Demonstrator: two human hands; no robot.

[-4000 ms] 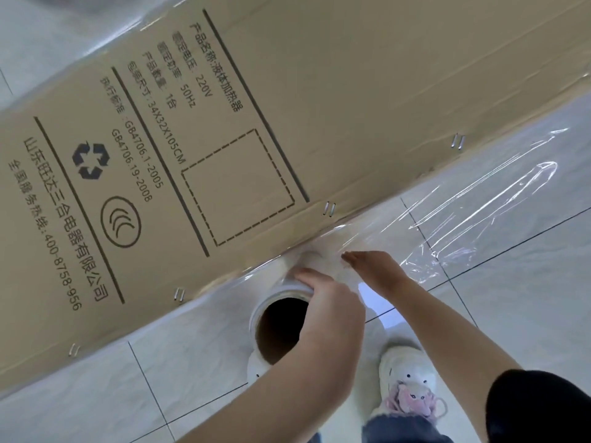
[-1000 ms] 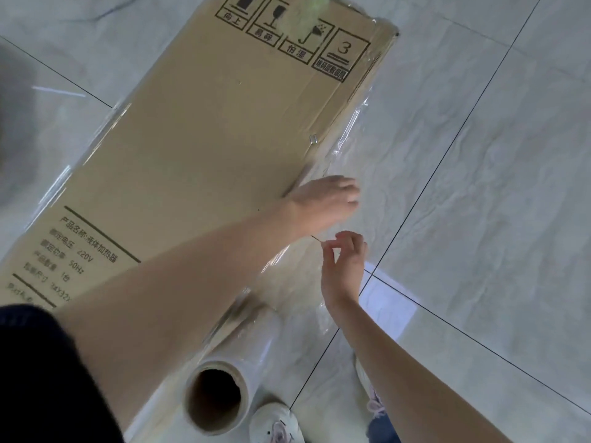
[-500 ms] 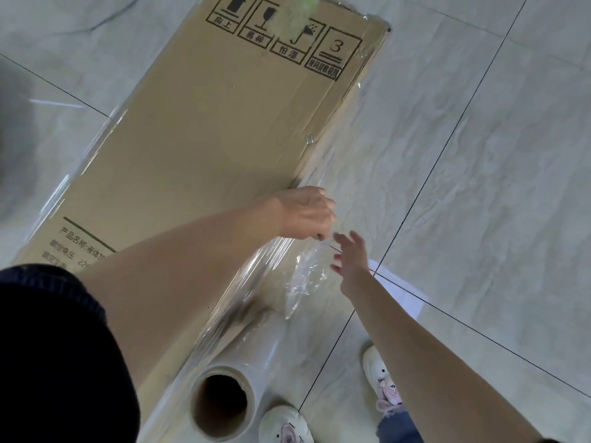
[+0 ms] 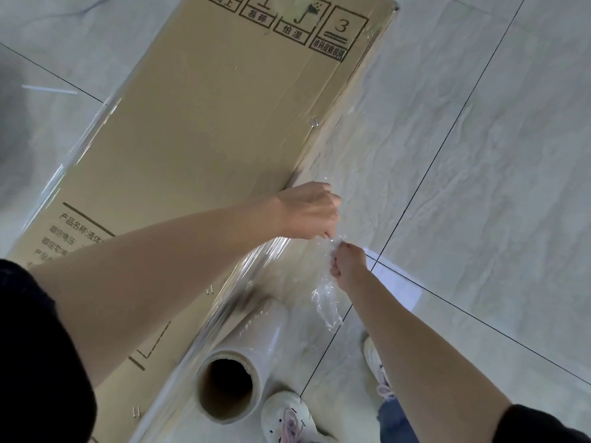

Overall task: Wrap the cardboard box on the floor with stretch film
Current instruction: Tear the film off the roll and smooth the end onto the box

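One long brown cardboard box [image 4: 198,148], printed with handling symbols and a "3", lies on the grey tiled floor [image 4: 495,187]. One clear stretch-film roll on a cardboard core [image 4: 243,362] lies against its right edge, beside two white shoes [image 4: 284,417]. The left hand [image 4: 308,211] and right hand [image 4: 348,265], both fisted, pinch one crumpled clear film strip [image 4: 326,305].

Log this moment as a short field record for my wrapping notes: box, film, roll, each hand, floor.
box: long brown cardboard box lying flat on the floor, clear film over it
film: crumpled clear stretch film, bunched between both hands, tail hanging down
roll: stretch film roll with cardboard core, on the floor beside the box
left hand: left hand, grip closed on the film at the box's edge
right hand: right hand, fist closed on the film
floor: pale grey marbled tile floor
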